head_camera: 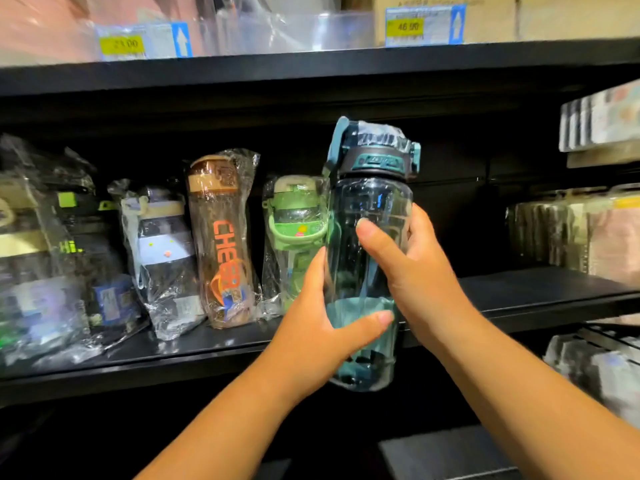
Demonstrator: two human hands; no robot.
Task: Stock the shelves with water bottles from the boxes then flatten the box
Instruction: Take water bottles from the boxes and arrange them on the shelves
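A clear teal water bottle point(369, 209) with a dark lid and plastic wrap stands upright in front of the black middle shelf point(540, 296). My left hand point(317, 327) grips its lower part. My right hand point(415, 271) holds its middle from the right, thumb across the front. On the shelf to the left stand wrapped bottles: a green one point(294, 233), a brown one with orange lettering point(221, 244), a blue-grey one point(162, 251) and dark ones point(59, 258) at the far left.
The shelf is bare behind and to the right of the held bottle. Packaged goods point(581, 230) sit at the right end. The upper shelf point(311, 69) carries price tags point(424, 26), boxes and clear containers. More packaged items point(602, 362) lie lower right.
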